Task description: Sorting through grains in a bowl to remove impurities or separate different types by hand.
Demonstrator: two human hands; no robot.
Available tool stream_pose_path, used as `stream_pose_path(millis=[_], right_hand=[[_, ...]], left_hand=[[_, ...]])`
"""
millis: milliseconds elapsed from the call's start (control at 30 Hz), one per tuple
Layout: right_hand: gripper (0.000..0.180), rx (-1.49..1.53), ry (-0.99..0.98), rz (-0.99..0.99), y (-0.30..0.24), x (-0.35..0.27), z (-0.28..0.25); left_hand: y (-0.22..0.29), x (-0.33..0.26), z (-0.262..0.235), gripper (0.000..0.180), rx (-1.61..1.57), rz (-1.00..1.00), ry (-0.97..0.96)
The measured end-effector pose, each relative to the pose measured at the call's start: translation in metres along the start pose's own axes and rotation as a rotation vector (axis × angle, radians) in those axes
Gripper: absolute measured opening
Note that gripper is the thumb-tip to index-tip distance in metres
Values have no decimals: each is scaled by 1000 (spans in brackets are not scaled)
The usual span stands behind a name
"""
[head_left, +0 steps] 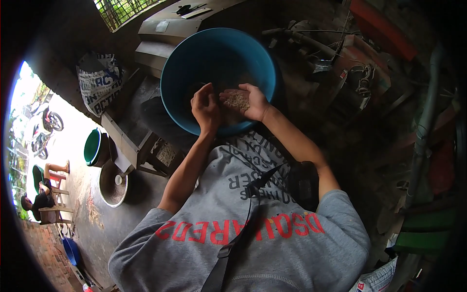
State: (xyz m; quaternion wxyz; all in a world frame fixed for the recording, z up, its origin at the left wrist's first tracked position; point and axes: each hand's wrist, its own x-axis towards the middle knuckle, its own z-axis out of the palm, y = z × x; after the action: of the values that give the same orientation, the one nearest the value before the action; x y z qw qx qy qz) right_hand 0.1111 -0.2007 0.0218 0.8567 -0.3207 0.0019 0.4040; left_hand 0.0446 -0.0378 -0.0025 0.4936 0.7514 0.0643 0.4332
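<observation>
A large blue plastic tub (168, 68) stands in front of me, and both my hands are inside its near half. My right hand (254, 103) is turned palm up and cupped, holding a small heap of pale grain (237, 100). Just left of it is my left hand (206, 108), its fingers curled in and the back of the hand toward me. Whatever lies within those fingers, if anything, is hidden. The tub's bottom is dark and blurred, so its contents are hard to make out.
Left of me are a metal basin (113, 185), a green bucket (93, 147) and a printed sack (99, 82). A metal machine housing (168, 24) stands behind the tub. Rusty machinery (362, 68) crowds the right. A person (44, 199) sits near the bright doorway.
</observation>
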Motion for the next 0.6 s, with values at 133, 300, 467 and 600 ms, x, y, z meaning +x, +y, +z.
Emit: stream_pose_path(millis=[133, 300, 467, 600], right_hand=[[50, -12, 21, -25, 2, 2, -3], [48, 62, -131, 31, -1, 8, -21], [43, 36, -111, 27, -1, 10, -19], [42, -30, -45, 11, 3, 5, -9]], left_hand=[[0, 2, -2, 31, 208, 161, 28], [15, -6, 4, 26, 219, 347, -281], [15, -9, 4, 24, 309, 412, -334], [9, -10, 3, 24, 304, 420, -335]])
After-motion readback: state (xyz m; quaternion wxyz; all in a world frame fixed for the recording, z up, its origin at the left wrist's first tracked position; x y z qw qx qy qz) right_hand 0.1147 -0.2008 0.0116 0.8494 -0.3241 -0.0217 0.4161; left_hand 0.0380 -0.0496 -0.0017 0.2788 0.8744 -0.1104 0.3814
